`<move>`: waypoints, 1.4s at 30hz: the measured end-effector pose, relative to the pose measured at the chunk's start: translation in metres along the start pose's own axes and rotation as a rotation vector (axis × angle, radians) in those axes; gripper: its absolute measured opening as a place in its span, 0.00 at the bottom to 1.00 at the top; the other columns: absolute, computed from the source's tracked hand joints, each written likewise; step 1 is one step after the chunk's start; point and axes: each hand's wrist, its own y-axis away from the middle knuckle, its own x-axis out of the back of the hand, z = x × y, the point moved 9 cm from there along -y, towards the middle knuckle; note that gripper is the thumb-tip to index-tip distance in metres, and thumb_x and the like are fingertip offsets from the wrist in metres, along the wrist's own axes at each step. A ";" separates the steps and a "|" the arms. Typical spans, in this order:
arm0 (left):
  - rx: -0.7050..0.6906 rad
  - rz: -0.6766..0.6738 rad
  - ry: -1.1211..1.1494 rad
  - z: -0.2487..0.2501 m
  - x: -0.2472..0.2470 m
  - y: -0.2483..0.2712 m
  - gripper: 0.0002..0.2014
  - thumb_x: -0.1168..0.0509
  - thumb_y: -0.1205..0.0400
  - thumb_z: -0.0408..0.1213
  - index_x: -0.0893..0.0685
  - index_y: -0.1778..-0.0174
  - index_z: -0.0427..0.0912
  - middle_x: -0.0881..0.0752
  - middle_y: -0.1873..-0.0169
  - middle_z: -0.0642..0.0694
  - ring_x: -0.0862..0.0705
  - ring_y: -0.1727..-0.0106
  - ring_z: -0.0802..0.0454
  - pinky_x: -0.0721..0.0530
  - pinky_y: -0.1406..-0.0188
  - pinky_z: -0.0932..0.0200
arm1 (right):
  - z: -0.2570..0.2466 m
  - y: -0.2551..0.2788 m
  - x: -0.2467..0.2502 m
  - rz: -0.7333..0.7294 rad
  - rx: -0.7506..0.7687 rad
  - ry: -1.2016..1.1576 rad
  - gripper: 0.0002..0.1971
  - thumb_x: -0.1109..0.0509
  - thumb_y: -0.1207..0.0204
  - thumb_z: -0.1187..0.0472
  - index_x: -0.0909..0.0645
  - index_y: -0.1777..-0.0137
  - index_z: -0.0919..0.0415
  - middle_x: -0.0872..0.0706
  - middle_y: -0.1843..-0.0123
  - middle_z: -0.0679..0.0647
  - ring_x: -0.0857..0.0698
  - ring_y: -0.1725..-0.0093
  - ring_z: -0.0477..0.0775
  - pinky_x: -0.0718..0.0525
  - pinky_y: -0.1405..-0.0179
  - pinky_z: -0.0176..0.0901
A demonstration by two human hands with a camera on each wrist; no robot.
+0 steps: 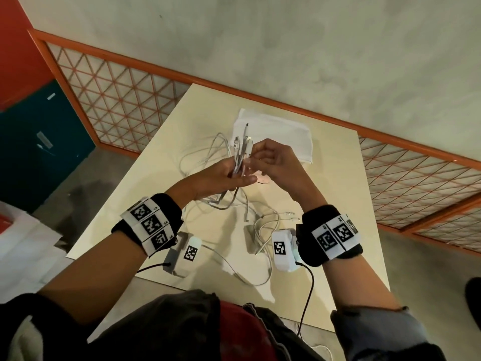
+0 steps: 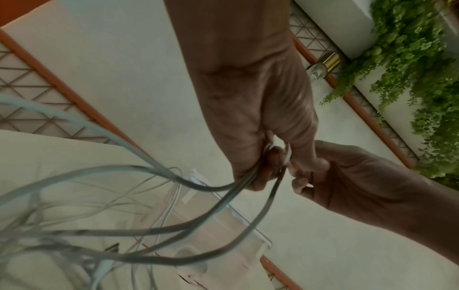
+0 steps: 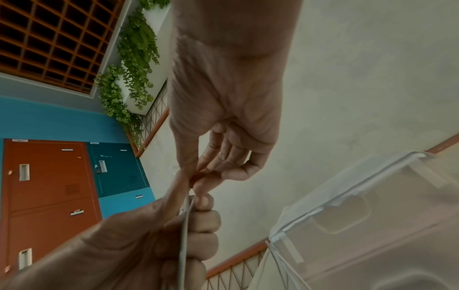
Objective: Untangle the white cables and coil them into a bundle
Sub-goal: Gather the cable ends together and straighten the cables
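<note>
Several white cables (image 1: 234, 204) lie tangled on the cream table (image 1: 338, 178). My left hand (image 1: 238, 178) is raised over the table's middle and grips a bunch of cable ends, whose connectors (image 1: 243, 143) stick up above the fist. In the left wrist view the cables (image 2: 154, 231) hang in loops below my left hand (image 2: 263, 172). My right hand (image 1: 253, 162) meets it from the right, thumb and forefinger pinching a strand of the bunch. In the right wrist view my right hand (image 3: 196, 182) pinches just above the held cables (image 3: 185, 225) in my left hand (image 3: 193, 219).
A clear lidded plastic box (image 1: 281, 136) stands at the table's far side behind the hands. A white adapter (image 1: 250, 239) lies among the cables near me. Orange lattice railings (image 1: 117, 95) border the table at the back and right. White paper (image 1: 23, 246) lies on the floor at the left.
</note>
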 end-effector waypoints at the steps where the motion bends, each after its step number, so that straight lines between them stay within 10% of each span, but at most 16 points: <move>1: 0.004 -0.001 -0.010 0.003 -0.002 0.002 0.04 0.37 0.16 0.38 0.23 0.49 0.44 0.29 0.69 0.53 0.29 0.71 0.65 0.27 0.68 0.72 | -0.003 0.000 0.000 0.002 0.014 -0.006 0.08 0.23 0.30 0.68 0.20 0.55 0.64 0.15 0.63 0.55 0.15 0.66 0.50 0.18 0.63 0.32; 7: 0.043 0.125 0.167 -0.001 0.007 0.000 0.15 0.48 0.12 0.45 0.27 0.63 0.45 0.28 0.66 0.51 0.31 0.65 0.58 0.29 0.58 0.64 | 0.002 0.005 0.015 0.188 0.026 -0.024 0.13 0.29 0.23 0.55 0.28 0.48 0.63 0.19 0.58 0.53 0.16 0.60 0.47 0.19 0.59 0.38; 13: -0.095 0.031 0.438 0.029 0.013 -0.002 0.19 0.50 0.14 0.48 0.28 0.61 0.37 0.14 0.61 0.48 0.19 0.43 0.47 0.27 0.31 0.49 | 0.030 0.007 -0.032 -0.243 -0.083 0.086 0.37 0.18 0.36 0.61 0.33 0.29 0.52 0.20 0.33 0.48 0.23 0.29 0.46 0.28 0.25 0.47; 16: -0.208 -0.134 0.598 0.062 0.000 0.004 0.16 0.52 0.15 0.48 0.33 0.64 0.42 0.20 0.71 0.48 0.15 0.61 0.47 0.18 0.49 0.50 | 0.025 0.007 -0.047 -0.292 -0.093 0.147 0.26 0.17 0.37 0.58 0.23 0.42 0.40 0.17 0.41 0.39 0.21 0.34 0.43 0.28 0.25 0.44; 21: -0.251 -0.174 0.785 0.091 0.002 0.006 0.16 0.51 0.19 0.51 0.32 0.68 0.45 0.34 0.80 0.55 0.36 0.83 0.62 0.33 0.82 0.67 | 0.032 0.006 -0.067 -0.311 -0.060 0.167 0.10 0.22 0.30 0.59 0.13 0.50 0.61 0.10 0.59 0.44 0.13 0.53 0.44 0.19 0.39 0.41; 27: -0.248 -0.132 0.846 0.088 0.012 0.002 0.17 0.49 0.21 0.53 0.32 0.70 0.46 0.35 0.81 0.56 0.39 0.84 0.64 0.39 0.86 0.69 | 0.033 0.008 -0.070 -0.338 -0.098 0.068 0.33 0.16 0.38 0.60 0.25 0.33 0.54 0.15 0.38 0.47 0.19 0.32 0.47 0.27 0.25 0.47; 32: -0.243 -0.094 0.822 0.082 0.012 0.001 0.17 0.49 0.21 0.53 0.32 0.69 0.45 0.35 0.80 0.55 0.39 0.81 0.63 0.34 0.81 0.68 | 0.007 0.001 -0.069 -0.306 -0.024 -0.040 0.07 0.25 0.29 0.64 0.13 0.51 0.59 0.09 0.55 0.52 0.11 0.49 0.49 0.17 0.38 0.46; 38: -0.234 -0.045 0.785 0.082 0.028 0.005 0.17 0.50 0.21 0.54 0.33 0.70 0.45 0.36 0.80 0.55 0.40 0.81 0.62 0.36 0.79 0.67 | 0.022 -0.001 -0.065 -0.317 -0.024 0.023 0.08 0.36 0.22 0.72 0.19 0.57 0.62 0.11 0.59 0.56 0.11 0.56 0.45 0.17 0.50 0.33; 42: -0.207 -0.002 0.803 0.073 0.030 0.004 0.18 0.50 0.21 0.54 0.34 0.70 0.45 0.36 0.82 0.56 0.40 0.83 0.63 0.39 0.82 0.68 | 0.048 -0.010 -0.053 -0.312 0.010 0.336 0.05 0.33 0.28 0.66 0.28 0.57 0.63 0.20 0.66 0.48 0.20 0.68 0.43 0.25 0.63 0.41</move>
